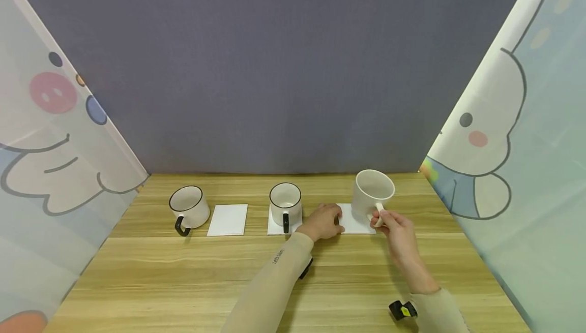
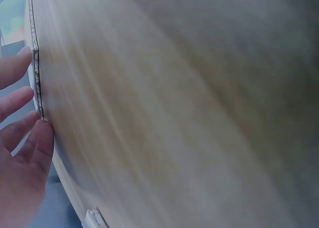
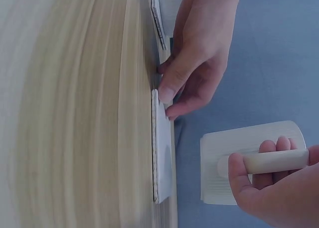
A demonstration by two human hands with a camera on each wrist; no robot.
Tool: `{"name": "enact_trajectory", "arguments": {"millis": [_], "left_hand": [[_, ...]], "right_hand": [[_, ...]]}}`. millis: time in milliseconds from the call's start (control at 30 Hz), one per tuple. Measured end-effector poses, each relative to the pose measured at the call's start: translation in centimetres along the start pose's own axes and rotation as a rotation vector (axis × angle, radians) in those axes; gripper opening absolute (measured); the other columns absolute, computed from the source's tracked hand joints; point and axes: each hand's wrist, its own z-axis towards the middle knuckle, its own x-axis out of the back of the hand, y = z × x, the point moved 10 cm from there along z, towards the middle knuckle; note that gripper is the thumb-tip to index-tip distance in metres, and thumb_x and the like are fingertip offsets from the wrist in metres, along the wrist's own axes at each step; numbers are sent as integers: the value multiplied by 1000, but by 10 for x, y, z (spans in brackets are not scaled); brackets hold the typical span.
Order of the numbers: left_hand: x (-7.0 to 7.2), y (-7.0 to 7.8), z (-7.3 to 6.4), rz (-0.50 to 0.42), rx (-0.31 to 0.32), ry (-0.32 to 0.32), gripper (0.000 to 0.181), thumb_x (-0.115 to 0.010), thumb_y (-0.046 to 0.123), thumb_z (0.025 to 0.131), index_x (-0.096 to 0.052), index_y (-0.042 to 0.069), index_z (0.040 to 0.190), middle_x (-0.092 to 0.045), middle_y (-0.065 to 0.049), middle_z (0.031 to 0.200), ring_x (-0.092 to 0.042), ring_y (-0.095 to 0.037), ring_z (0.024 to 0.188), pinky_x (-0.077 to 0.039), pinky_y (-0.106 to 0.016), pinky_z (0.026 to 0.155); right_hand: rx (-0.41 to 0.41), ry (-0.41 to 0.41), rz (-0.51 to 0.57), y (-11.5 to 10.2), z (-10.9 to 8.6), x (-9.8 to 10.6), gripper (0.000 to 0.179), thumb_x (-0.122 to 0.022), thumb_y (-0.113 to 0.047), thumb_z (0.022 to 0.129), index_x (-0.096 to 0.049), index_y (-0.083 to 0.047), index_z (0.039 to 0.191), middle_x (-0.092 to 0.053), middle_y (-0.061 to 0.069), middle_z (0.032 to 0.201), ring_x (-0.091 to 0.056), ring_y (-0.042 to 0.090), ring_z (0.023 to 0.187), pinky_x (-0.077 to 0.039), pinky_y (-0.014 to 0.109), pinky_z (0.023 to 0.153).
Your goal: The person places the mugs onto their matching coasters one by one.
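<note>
Wooden table (image 1: 357, 282), left hand (image 1: 322, 221) touching the card (image 1: 350, 224) with spread fingers, right hand (image 1: 396, 229) pinching the raised mug (image 1: 365, 198) by its handle (image 3: 281, 161), best kept level

The head view is looking forward and down from above the tabletop (image 1: 183, 282); both wrist views are looking low along it, near, turned sideways, sharing the left hand (image 3: 197, 56).

Wood-grain table (image 1: 183, 282); dark grey backdrop (image 1: 284, 68) behind; cartoon-printed left sheet (image 1: 68, 170), cartoon-printed right sheet (image 1: 540, 119) flanking table.
</note>
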Motion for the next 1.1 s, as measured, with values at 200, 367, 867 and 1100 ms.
{"name": "enact_trajectory", "arguments": {"millis": [200, 367, 867, 1100], "left_hand": [[0, 0, -1, -3, 1, 8, 28, -75, 36, 93, -64, 20, 113, -61, 7, 135, -51, -17, 119, -45, -29, 101], [1, -2, 0, 3, 4, 15, 29, -76, 36, 93, -65, 20, 113, -62, 8, 132, -52, -16, 116, -46, -28, 99], [1, 0, 0, 15, -22, 39, 27, -77, 37, 92, -64, 20, 108, -64, 9, 117, -53, -16, 110, -46, -27, 94], [1, 1, 0, 14, -36, 44, 27, -77, 35, 92, -64, 18, 108, -65, 6, 126, -55, -17, 117, -44, -27, 101]], "right_hand": [[-20, -21, -24, 3, 0, -8, 30, -49, -8, 107, -64, 17, 97, -68, 4, 79, -67, 14, 78, -57, 28, 78], [-39, -27, -40, 5, -1, -13, 30, -50, -10, 107, -65, 15, 100, -68, 4, 81, -67, 14, 81, -57, 28, 80], [-87, -12, -46, 23, 2, -20, 28, -47, -7, 107, -64, 12, 98, -66, 4, 83, -64, 12, 82, -57, 29, 81], [-103, -6, -55, 29, 1, -22, 27, -47, -5, 107, -62, 16, 100, -65, 4, 84, -63, 12, 80, -56, 28, 80]]}}
